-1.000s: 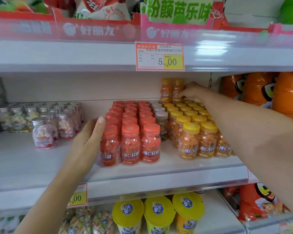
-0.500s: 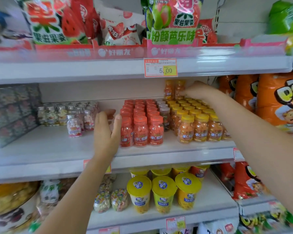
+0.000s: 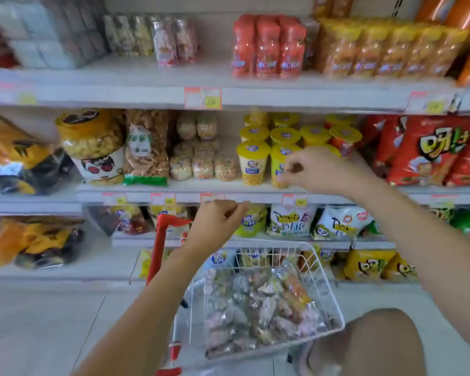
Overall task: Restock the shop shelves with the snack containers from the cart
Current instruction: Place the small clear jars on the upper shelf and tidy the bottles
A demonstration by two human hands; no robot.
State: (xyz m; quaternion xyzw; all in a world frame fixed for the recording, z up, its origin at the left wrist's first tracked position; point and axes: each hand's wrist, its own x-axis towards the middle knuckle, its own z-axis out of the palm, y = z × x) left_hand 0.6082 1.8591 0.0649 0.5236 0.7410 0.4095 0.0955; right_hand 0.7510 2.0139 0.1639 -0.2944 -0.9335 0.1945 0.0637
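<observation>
The white wire cart basket point(image 3: 318, 270) stands low in front of me, holding several clear-wrapped packs of small snack containers point(image 3: 261, 302). My left hand point(image 3: 220, 221) hovers above the basket's far edge, fingers loosely curled and holding nothing. My right hand point(image 3: 310, 169) hangs in front of the yellow-lidded cups point(image 3: 253, 161) on the middle shelf, also loosely curled with nothing in it. On the upper shelf point(image 3: 120, 90) stand rows of red-capped bottles point(image 3: 266, 50) and orange bottles point(image 3: 377, 47). The picture is motion-blurred.
A red cart post point(image 3: 158, 240) rises left of the basket. Clear candy jars point(image 3: 174, 42) stand left of the red bottles. A big popcorn jar point(image 3: 95, 147) and red snack bags point(image 3: 429, 150) flank the cups. My knee point(image 3: 369, 346) is beside the basket.
Both hands have come away from the bottle rows and dropped toward the cart. My view has swung down, so the bottle shelf now sits at the top and the cart has appeared.
</observation>
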